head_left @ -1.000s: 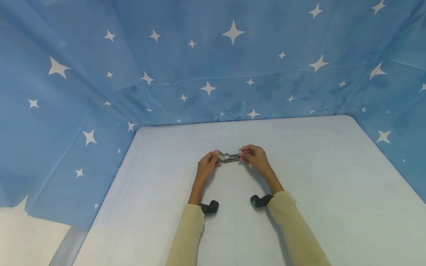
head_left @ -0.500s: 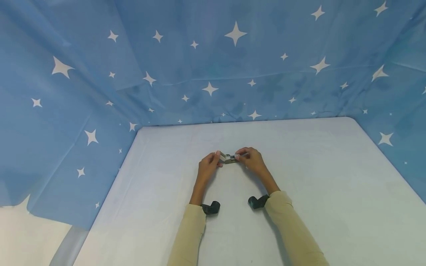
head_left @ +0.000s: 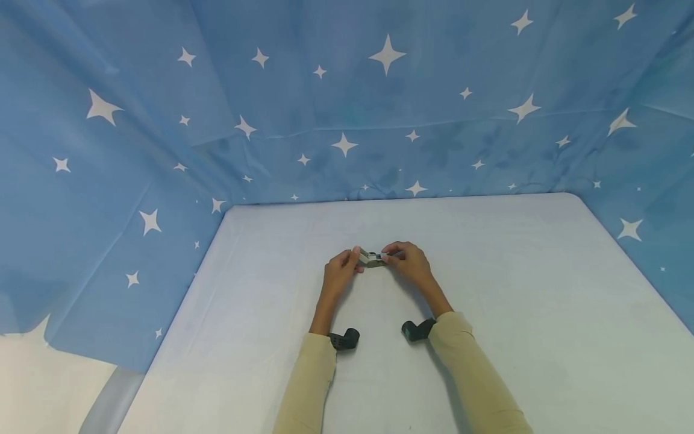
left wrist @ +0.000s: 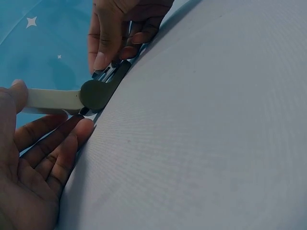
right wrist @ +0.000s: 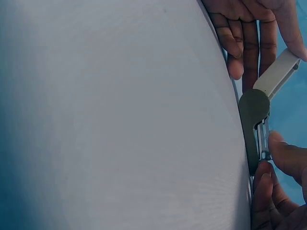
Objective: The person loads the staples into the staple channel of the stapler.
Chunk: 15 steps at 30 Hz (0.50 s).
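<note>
An unfolded stapler [head_left: 374,263] stands on the white table, its cream top arm [left wrist: 53,99] swung well up from the dark green base [right wrist: 248,120]. My left hand [head_left: 338,274] holds the top arm, thumb on its end and the other fingers below near the hinge. At the opposite end, my right hand [head_left: 412,265] pinches the silver metal magazine [right wrist: 262,139] between thumb and fingers. Those fingers partly cover the magazine, so whether they also hold a staple strip cannot be told.
Both wrists carry black camera mounts, the left mount [head_left: 345,339] and the right mount [head_left: 418,330]. Beyond the white table [head_left: 488,241] hangs a blue curtain [head_left: 303,102] with white stars, along the back and sides.
My right hand has moved left along the stapler, toward the hinge, so less of the metal magazine shows. The left hand keeps its hold on the top arm.
</note>
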Motion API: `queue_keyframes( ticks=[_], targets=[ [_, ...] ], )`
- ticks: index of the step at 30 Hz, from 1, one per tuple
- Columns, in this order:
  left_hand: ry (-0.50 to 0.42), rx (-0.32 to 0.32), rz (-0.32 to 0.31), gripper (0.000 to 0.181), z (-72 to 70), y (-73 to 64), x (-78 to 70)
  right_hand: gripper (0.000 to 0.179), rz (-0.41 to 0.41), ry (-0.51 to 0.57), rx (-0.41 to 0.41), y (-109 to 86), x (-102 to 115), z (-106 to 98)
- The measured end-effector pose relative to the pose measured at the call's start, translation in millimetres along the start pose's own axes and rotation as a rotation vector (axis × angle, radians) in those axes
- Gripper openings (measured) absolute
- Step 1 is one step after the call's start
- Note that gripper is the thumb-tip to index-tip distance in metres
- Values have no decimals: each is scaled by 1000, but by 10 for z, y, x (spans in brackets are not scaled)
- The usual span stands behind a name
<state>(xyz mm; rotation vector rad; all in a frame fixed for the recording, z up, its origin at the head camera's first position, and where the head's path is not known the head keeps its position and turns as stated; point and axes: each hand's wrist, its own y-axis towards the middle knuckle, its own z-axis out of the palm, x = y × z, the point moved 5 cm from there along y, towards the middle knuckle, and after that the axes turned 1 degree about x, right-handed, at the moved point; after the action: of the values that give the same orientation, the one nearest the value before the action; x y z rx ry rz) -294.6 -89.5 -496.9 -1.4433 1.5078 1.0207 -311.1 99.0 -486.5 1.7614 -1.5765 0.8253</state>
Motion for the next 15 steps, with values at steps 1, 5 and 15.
queue_keyframes(
  ticks=[1,5,15],
  targets=[
    [4,1,0,54,1,0,0,20,-1,-2,-2,-2,0,0],
    [20,1,4,54,3,4,-1,20,-4,-9,-8,-6,-3,0],
    [40,-9,4,56,5,0,3,21,-3,-22,7,15,-22,10]
  ],
)
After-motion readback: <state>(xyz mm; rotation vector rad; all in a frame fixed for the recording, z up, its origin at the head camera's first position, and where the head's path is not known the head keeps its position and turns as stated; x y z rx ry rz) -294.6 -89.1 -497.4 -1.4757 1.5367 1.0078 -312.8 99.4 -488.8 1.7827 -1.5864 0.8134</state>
